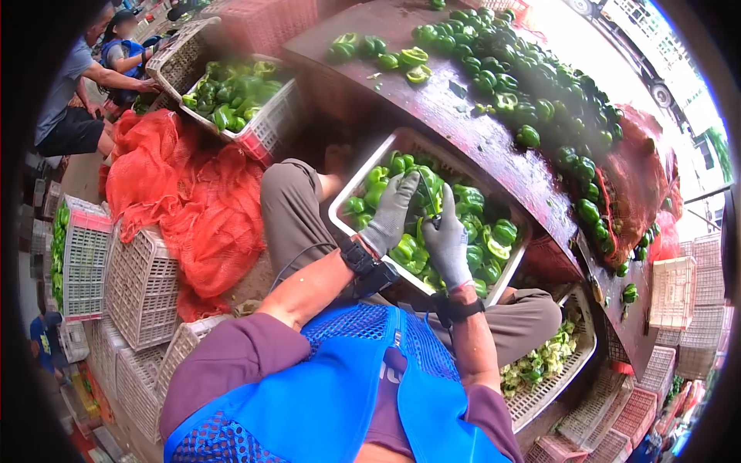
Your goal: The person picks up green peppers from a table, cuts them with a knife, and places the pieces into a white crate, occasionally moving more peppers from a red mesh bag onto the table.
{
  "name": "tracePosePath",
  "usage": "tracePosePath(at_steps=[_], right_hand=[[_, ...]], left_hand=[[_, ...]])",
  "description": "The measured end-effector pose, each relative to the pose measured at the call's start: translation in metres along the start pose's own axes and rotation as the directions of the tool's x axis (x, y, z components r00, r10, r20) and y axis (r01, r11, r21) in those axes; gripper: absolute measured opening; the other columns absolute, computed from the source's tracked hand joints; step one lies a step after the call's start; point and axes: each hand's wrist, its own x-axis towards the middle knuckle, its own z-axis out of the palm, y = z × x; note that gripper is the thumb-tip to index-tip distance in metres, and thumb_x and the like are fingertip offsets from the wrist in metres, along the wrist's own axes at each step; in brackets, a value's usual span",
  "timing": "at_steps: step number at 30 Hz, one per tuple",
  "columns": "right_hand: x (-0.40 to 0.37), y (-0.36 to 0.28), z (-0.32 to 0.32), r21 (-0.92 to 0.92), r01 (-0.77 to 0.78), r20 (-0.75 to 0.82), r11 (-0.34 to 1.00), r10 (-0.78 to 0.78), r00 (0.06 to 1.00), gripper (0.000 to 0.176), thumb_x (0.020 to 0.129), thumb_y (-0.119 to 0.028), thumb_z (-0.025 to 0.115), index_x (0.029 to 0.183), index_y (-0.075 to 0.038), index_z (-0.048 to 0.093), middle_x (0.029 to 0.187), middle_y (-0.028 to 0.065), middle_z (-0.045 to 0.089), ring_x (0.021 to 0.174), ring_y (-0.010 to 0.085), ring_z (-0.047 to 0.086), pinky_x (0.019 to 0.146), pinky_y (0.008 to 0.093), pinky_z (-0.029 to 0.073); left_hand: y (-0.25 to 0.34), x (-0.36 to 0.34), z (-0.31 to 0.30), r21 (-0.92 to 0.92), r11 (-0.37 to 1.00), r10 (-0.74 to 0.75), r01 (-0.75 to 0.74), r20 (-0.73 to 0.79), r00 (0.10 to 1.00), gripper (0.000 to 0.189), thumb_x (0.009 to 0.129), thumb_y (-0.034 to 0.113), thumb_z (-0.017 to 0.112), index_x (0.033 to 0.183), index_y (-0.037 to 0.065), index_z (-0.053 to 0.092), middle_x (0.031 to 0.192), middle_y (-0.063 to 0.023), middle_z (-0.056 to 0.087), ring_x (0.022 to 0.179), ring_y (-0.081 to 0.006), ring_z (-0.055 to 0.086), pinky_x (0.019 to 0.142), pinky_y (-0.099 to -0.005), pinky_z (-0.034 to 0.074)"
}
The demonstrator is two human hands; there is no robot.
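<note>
One half-curled left hand point(391, 214) holds a pepper point(424, 202); right hand point(449, 245), a knife point(437, 221).

White crate point(364, 171): green peppers point(403, 248) inside. Above crate: gloved left hand point(391, 212) on one pepper point(431, 182); gloved right hand point(449, 243) close by, fingers point(448, 204) around a small dark tool point(436, 222), type unclear. Beyond crate: counter point(343, 65), loose peppers point(529, 92) heaped. Left of crate: red netting point(174, 177).

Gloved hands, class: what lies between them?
In the head view, a green pepper lies between the left hand and right hand, with what looks like a thin blade.
</note>
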Motion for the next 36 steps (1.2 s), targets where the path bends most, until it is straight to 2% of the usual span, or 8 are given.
tracePosePath(at_steps=[4, 12, 18, 25, 29, 32, 33, 36], right_hand=[[-0.011, 0.010, 0.016, -0.057, 0.025, -0.104, 0.998, -0.030, 0.994, 0.078, 0.082, -0.005, 0.060, 0.153, -0.011, 0.028, 0.080, 0.0232, 0.066, 0.070, 0.0390, 0.066, 0.062, 0.0469, 0.051], [-0.005, 0.007, 0.019, -0.091, -0.134, 0.076, 0.987, 0.141, 0.987, 0.093, 0.081, -0.009, 0.065, 0.157, -0.012, 0.011, 0.084, 0.0268, 0.068, 0.081, 0.0450, 0.068, 0.071, 0.0516, 0.052], [0.000, 0.058, 0.043, 0.044, -0.040, 0.069, 0.998, 0.037, 0.997, 0.082, 0.086, -0.018, 0.067, 0.154, -0.009, 0.021, 0.095, 0.0287, 0.067, 0.089, 0.0453, 0.066, 0.075, 0.0528, 0.051], [-0.014, 0.078, 0.015, 0.056, -0.382, 0.304, 0.923, 0.348, 0.887, 0.061, 0.082, -0.012, 0.058, 0.142, -0.016, 0.051, 0.087, 0.0240, 0.069, 0.079, 0.0347, 0.070, 0.073, 0.0441, 0.054], [-0.018, 0.067, 0.009, 0.200, -0.189, -0.040, 0.961, 0.201, 0.979, 0.049, 0.083, -0.020, 0.070, 0.129, -0.008, 0.059, 0.094, 0.0178, 0.070, 0.078, 0.0265, 0.069, 0.073, 0.0376, 0.055], [-0.015, 0.032, 0.002, 0.129, -0.014, -0.105, 0.992, 0.028, 0.994, 0.050, 0.079, -0.031, 0.078, 0.120, -0.008, 0.063, 0.110, 0.0163, 0.067, 0.091, 0.0293, 0.068, 0.080, 0.0389, 0.054], [-0.013, 0.024, 0.001, 0.013, -0.005, -0.088, 1.000, 0.006, 0.996, 0.051, 0.078, -0.032, 0.078, 0.121, -0.008, 0.063, 0.109, 0.0166, 0.067, 0.093, 0.0311, 0.068, 0.081, 0.0405, 0.054], [-0.009, 0.020, 0.008, -0.058, -0.058, -0.080, 0.997, 0.053, 0.995, 0.051, 0.078, -0.031, 0.076, 0.121, -0.008, 0.062, 0.107, 0.0181, 0.066, 0.096, 0.0345, 0.066, 0.082, 0.0440, 0.053]], left_hand=[[-0.006, -0.009, 0.002, 0.041, 0.998, 0.048, -0.048, 0.001, 0.999, 0.036, 0.102, 0.036, 0.055, 0.122, 0.006, 0.059, 0.109, -0.0016, 0.065, 0.095, -0.0089, 0.063, 0.082, -0.0265, 0.054], [-0.019, -0.001, -0.008, 0.023, 0.999, 0.022, -0.023, 0.041, 0.999, 0.033, 0.097, 0.029, 0.059, 0.121, 0.006, 0.060, 0.109, -0.0016, 0.065, 0.095, -0.0099, 0.063, 0.080, -0.0261, 0.052], [-0.029, -0.014, -0.002, 0.491, 0.849, 0.141, -0.194, 0.143, 0.980, 0.047, 0.093, 0.030, 0.065, 0.130, 0.003, 0.055, 0.103, -0.0013, 0.061, 0.092, -0.0077, 0.059, 0.076, -0.0244, 0.051], [-0.036, 0.011, -0.058, 0.036, 0.929, -0.365, 0.368, 0.252, 0.896, 0.032, 0.096, 0.028, 0.057, 0.125, 0.014, 0.059, 0.103, 0.0027, 0.065, 0.087, -0.0076, 0.063, 0.073, -0.0268, 0.054], [-0.053, 0.017, -0.070, -0.209, 0.892, -0.332, 0.401, 0.298, 0.895, 0.042, 0.096, 0.031, 0.059, 0.132, 0.010, 0.056, 0.123, -0.0078, 0.064, 0.110, -0.0235, 0.063, 0.094, -0.0426, 0.053], [-0.053, 0.011, -0.046, -0.270, 0.913, -0.215, 0.305, 0.315, 0.924, 0.035, 0.102, 0.032, 0.047, 0.131, 0.013, 0.055, 0.120, -0.0033, 0.064, 0.109, -0.0167, 0.061, 0.094, -0.0361, 0.052], [-0.055, 0.007, -0.038, 0.056, 0.997, 0.027, -0.051, 0.369, 0.929, 0.038, 0.105, 0.034, 0.043, 0.134, 0.011, 0.052, 0.124, -0.0048, 0.062, 0.112, -0.0166, 0.060, 0.098, -0.0347, 0.049], [-0.049, -0.004, -0.013, -0.195, 0.963, -0.116, 0.186, 0.322, 0.940, 0.040, 0.108, 0.036, 0.037, 0.135, 0.010, 0.050, 0.128, -0.0069, 0.060, 0.114, -0.0161, 0.058, 0.101, -0.0344, 0.047]])
